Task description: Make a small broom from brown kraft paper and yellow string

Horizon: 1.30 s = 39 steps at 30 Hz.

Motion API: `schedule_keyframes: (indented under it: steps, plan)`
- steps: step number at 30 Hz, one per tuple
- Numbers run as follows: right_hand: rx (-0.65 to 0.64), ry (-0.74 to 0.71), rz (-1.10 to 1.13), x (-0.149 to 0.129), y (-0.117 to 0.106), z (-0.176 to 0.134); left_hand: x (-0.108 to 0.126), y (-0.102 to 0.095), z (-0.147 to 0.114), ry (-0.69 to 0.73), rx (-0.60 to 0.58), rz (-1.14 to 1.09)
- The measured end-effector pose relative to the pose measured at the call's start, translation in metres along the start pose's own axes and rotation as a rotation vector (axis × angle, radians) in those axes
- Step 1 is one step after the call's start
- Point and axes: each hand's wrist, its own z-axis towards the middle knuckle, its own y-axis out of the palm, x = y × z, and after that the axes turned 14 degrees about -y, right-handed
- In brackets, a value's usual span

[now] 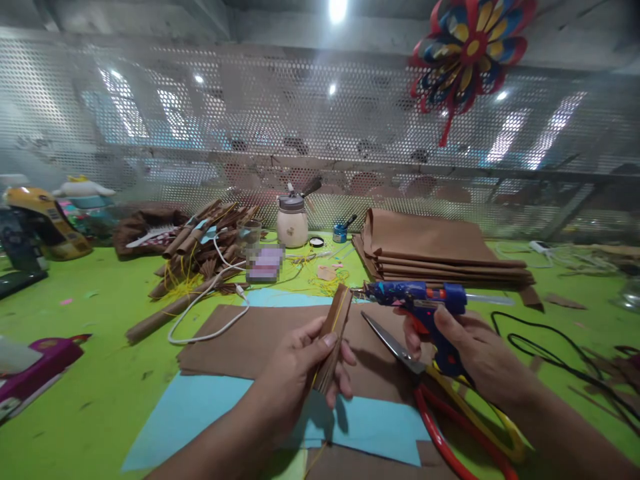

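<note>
My left hand [313, 357] pinches a narrow bundle of folded brown paper [334, 333], with a yellow string running along its length. In my right hand [475, 347] is a blue hot glue gun [420, 297], gripped by the handle with a finger at its orange trigger. Its nozzle points left, at the upper end of the folded paper; I cannot tell whether they touch. A clear glue stick [490, 299] sticks out of the gun's back. Below the gun lie open scissors [400, 347] with red and yellow handles, on brown paper sheets [235, 343] and light blue paper [200, 413].
Rolled brown paper pieces with yellow string [200, 247] are heaped at the left back. Behind stand a cream jug [293, 223] and a small blue bottle [340, 232]. A folded brown paper stack [430, 243] is right of them. A black cord [545, 353] curls at right.
</note>
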Motion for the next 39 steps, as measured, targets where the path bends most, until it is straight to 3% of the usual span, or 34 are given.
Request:
schedule_keyframes:
  steps: [14, 27, 39]
  plan:
    - [-0.006, 0.033, 0.025, -0.0008, 0.0030, -0.0016, 0.0026, 0.0002, -0.0019, 0.010, 0.011, 0.002]
    - [0.083, 0.047, 0.106, 0.0074, 0.0027, -0.0017, 0.0029, 0.0011, -0.0028, 0.010, -0.011, -0.004]
    - [0.010, 0.010, 0.067, 0.0068, 0.0056, -0.0050, 0.0042, -0.0013, -0.0022, 0.013, -0.006, 0.009]
